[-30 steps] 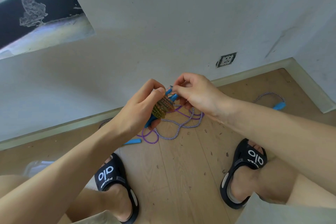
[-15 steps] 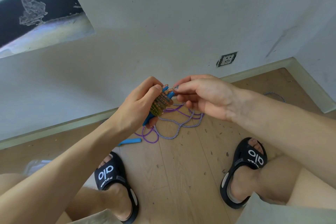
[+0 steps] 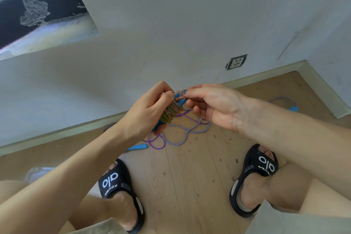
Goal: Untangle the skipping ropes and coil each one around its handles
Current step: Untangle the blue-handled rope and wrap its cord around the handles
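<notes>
Left hand (image 3: 144, 112) gripping coiled orange rope (image 3: 170, 111) on blue handles (image 3: 179, 99); right hand (image 3: 214, 106) at three o'clock, pinching the rope end.

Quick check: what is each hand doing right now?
Left hand: grips the coiled rope.
Right hand: pinches the rope end.
</notes>
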The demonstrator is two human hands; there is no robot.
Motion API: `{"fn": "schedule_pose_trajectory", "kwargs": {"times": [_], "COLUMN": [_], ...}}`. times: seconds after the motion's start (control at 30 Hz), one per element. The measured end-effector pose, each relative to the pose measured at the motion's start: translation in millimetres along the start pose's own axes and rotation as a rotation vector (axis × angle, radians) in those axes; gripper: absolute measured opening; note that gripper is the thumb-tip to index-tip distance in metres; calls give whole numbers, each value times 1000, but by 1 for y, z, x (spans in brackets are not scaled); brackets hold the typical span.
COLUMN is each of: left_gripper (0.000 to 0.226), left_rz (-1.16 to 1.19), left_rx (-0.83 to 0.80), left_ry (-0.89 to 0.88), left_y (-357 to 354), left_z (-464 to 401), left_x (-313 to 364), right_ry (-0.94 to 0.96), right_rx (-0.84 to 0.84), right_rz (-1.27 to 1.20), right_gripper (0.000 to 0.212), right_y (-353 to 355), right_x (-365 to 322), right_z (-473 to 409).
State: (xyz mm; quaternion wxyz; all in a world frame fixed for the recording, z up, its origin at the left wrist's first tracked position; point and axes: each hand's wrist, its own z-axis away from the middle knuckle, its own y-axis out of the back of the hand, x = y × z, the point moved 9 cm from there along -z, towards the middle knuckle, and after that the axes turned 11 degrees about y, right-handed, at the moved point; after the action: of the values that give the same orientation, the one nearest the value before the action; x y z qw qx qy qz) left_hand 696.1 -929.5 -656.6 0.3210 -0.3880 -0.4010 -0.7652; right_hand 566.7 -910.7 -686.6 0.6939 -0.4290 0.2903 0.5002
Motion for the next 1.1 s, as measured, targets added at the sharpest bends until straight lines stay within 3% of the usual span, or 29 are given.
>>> {"fn": "schedule_pose_trajectory", "kwargs": {"times": [0.43, 0.63, 0.83, 0.97, 1.1], "left_gripper": [18, 21, 23, 24, 24], "left_rz": [-286, -174, -21, -80, -48], "left_rx": [147, 114, 112, 116, 85], "left_ry": [-62, -10, 86, 77, 97], "left_y": [5, 5, 9, 8, 7], "left_z": [2, 0, -1, 0, 0], "left_x": [6, 3, -1, 0, -2], "right_ry": [44, 151, 382, 495, 553], "right_rx": [-60, -89, -87, -92, -118], "right_rz": [-25, 108, 369, 435, 506], "right_gripper": [8, 11, 8, 20, 13], "right_y": [-9, -11, -8, -11, -13], "right_x": [1, -9, -25, -28, -31], "right_z": [2, 0, 1, 10, 10]}}
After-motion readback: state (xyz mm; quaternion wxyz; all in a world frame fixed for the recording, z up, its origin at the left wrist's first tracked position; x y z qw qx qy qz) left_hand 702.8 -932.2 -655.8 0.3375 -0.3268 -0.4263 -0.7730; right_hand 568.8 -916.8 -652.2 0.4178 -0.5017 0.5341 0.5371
